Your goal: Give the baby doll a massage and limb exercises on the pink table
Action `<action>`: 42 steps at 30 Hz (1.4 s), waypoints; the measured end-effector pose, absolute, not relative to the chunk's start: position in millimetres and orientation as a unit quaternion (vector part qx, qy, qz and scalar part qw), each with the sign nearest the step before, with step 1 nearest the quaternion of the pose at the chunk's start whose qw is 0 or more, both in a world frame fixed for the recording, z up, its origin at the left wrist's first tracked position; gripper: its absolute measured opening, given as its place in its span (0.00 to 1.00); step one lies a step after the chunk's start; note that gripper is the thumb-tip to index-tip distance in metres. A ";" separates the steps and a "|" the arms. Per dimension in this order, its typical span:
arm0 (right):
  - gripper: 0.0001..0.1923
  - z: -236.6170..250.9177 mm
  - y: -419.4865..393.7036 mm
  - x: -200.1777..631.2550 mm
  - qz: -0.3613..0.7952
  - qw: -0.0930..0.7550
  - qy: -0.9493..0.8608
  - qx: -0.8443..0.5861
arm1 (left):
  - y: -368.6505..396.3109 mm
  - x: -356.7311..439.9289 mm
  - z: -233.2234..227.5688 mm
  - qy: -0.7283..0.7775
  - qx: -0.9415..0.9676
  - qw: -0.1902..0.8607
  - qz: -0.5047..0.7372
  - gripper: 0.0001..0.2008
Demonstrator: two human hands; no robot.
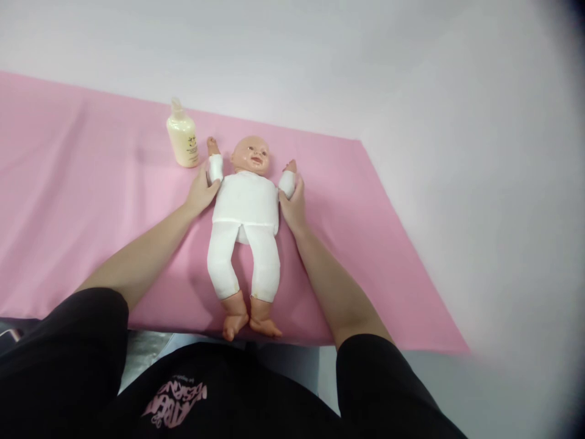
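A baby doll (247, 198) with a white cloth body lies on its back on the pink cover, its head toward the far edge and its feet toward me. Its bare plastic hands are raised beside the head. My left hand (202, 190) is closed around the doll's arm on the left, thumb across the white sleeve. On the other side my right hand (294, 201) grips the doll's other arm in the same way. Some fingers of both hands are hidden behind the doll's arms.
A pump bottle (183, 140) of pale yellow liquid stands left of the doll's head, close to my left hand. The pink-covered table (365, 274) meets a pale wall at the back, and its right edge slants toward me.
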State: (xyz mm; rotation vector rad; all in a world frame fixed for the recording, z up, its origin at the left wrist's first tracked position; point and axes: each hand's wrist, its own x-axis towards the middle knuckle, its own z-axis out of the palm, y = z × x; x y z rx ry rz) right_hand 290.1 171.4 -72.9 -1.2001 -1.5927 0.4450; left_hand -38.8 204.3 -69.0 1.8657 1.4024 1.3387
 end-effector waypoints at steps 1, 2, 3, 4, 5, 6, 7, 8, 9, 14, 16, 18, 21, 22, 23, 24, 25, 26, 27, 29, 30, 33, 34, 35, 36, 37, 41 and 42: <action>0.51 -71.6 170.7 288.6 0.191 0.542 -0.644 -0.505 | 205.8 -38.6 -70.4 0.490 0.672 0.231 0.504 0.48; 0.54 -70.4 170.0 287.1 0.196 0.560 -0.628 -0.504 | 206.5 -37.7 -70.9 0.472 0.671 0.233 0.523 0.51; 0.57 -69.5 169.3 285.9 0.197 0.576 -0.619 -0.496 | 206.1 -36.4 -70.3 0.453 0.673 0.228 0.539 0.52; 0.58 -68.8 168.7 284.8 0.191 0.588 -0.620 -0.483 | 204.6 -34.7 -68.6 0.435 0.678 0.215 0.552 0.52; 0.58 -68.4 168.1 283.9 0.180 0.596 -0.627 -0.469 | 202.1 -32.8 -65.9 0.419 0.685 0.197 0.563 0.52; 0.58 -68.2 167.4 283.2 0.165 0.603 -0.635 -0.454 | 198.6 -30.8 -62.6 0.406 0.693 0.179 0.568 0.51; 0.57 -68.2 166.6 282.5 0.148 0.607 -0.645 -0.440 | 194.4 -29.0 -58.8 0.395 0.703 0.163 0.568 0.49; 0.55 -68.3 165.6 281.9 0.133 0.609 -0.655 -0.426 | 189.6 -27.5 -54.6 0.388 0.715 0.151 0.562 0.47; 0.53 -68.3 164.3 281.2 0.123 0.608 -0.667 -0.413 | 184.5 -26.2 -50.3 0.383 0.729 0.143 0.549 0.45; 0.42 -65.6 153.6 278.5 0.132 0.547 -0.729 -0.391 | 161.5 -23.4 -30.3 0.388 0.795 0.124 0.450 0.25; 0.41 -63.9 149.9 278.1 0.144 0.525 -0.742 -0.390 | 157.0 -22.6 -26.0 0.402 0.797 0.128 0.433 0.21; 0.40 -63.0 148.6 277.7 0.151 0.524 -0.743 -0.387 | 156.5 -21.5 -25.5 0.414 0.792 0.139 0.426 0.21; 0.39 -63.0 151.7 275.9 0.139 0.525 -0.740 -0.397 | 162.3 -19.5 -31.1 0.424 0.776 0.158 0.439 0.28; 0.39 -62.9 153.6 274.9 0.130 0.520 -0.741 -0.405 | 165.5 -19.1 -33.9 0.425 0.770 0.160 0.447 0.32; 0.41 -62.6 155.7 274.0 0.123 0.512 -0.741 -0.416 | 168.8 -18.8 -36.8 0.426 0.765 0.161 0.456 0.34; 0.42 -62.2 157.8 273.2 0.119 0.504 -0.739 -0.431 | 172.3 -18.8 -39.7 0.426 0.761 0.159 0.463 0.37; 0.43 -61.6 159.8 272.6 0.118 0.497 -0.733 -0.448 | 175.7 -19.0 -42.6 0.426 0.759 0.158 0.467 0.39; 0.44 -61.1 161.7 272.4 0.120 0.492 -0.727 -0.464 | 179.1 -19.5 -45.4 0.426 0.757 0.159 0.468 0.41; 0.44 -60.9 163.6 272.7 0.125 0.488 -0.720 -0.477 | 182.2 -20.3 -48.2 0.428 0.756 0.162 0.468 0.43; 0.43 -62.2 167.4 274.4 0.134 0.486 -0.717 -0.482 | 188.0 -22.4 -54.1 0.437 0.750 0.168 0.468 0.45; 0.42 -64.0 169.5 275.7 0.135 0.485 -0.719 -0.479 | 190.7 -23.7 -57.0 0.444 0.745 0.171 0.467 0.46; 0.41 -74.2 176.7 280.9 0.134 0.479 -0.710 -0.499 | 196.4 -27.7 -63.1 0.464 0.730 0.185 0.467 0.47; 0.40 -78.5 179.1 282.8 0.136 0.475 -0.700 -0.516 | 197.1 -28.7 -63.6 0.470 0.728 0.191 0.462 0.47; 0.40 -82.6 181.3 284.7 0.140 0.472 -0.689 -0.532 | 197.1 -29.3 -63.2 0.476 0.727 0.195 0.454 0.46; 0.39 -86.2 183.2 286.6 0.146 0.470 -0.680 -0.543 | 196.3 -29.6 -61.8 0.484 0.728 0.197 0.443 0.44; 0.37 -89.1 184.7 288.4 0.152 0.469 -0.675 -0.548 | 194.9 -29.4 -59.6 0.492 0.731 0.197 0.431 0.42; 0.36 -92.2 186.2 294.3 0.171 0.465 -0.677 -0.544 | 187.5 -26.9 -51.0 0.514 0.725 0.187 0.419 0.35; 0.36 -91.4 185.8 295.2 0.174 0.460 -0.677 -0.547 | 186.5 -26.4 -50.1 0.516 0.720 0.185 0.425 0.33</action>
